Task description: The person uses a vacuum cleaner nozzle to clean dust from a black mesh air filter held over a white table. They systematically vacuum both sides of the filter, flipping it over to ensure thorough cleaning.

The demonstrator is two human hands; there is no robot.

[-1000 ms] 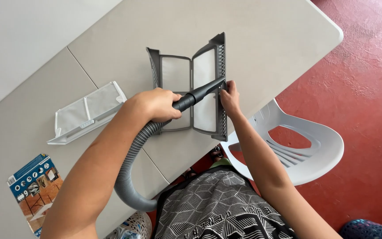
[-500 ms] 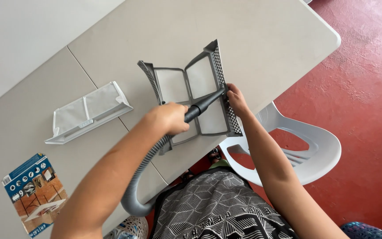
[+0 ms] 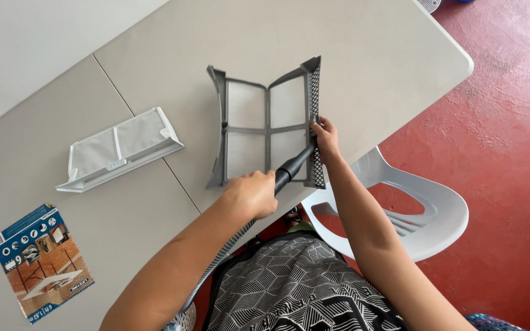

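Observation:
An opened grey lint filter (image 3: 259, 129) with white mesh panels lies on the beige table (image 3: 363, 55). My right hand (image 3: 325, 137) grips the filter's right mesh edge. My left hand (image 3: 253, 194) is closed around the black nozzle (image 3: 295, 164) of a grey ribbed vacuum hose (image 3: 216, 263). The nozzle tip touches the lower right mesh panel, close to my right hand's fingers.
A second, white lint filter (image 3: 118, 150) lies to the left on the table. A blue and orange printed leaflet (image 3: 43, 260) sits at the near left. A white plastic chair (image 3: 412, 208) stands on the red floor (image 3: 510, 153) to the right.
The nozzle has slid down and right across the mesh toward the filter's lower right panel. My left hand moved with it. My right hand still holds the filter's edge.

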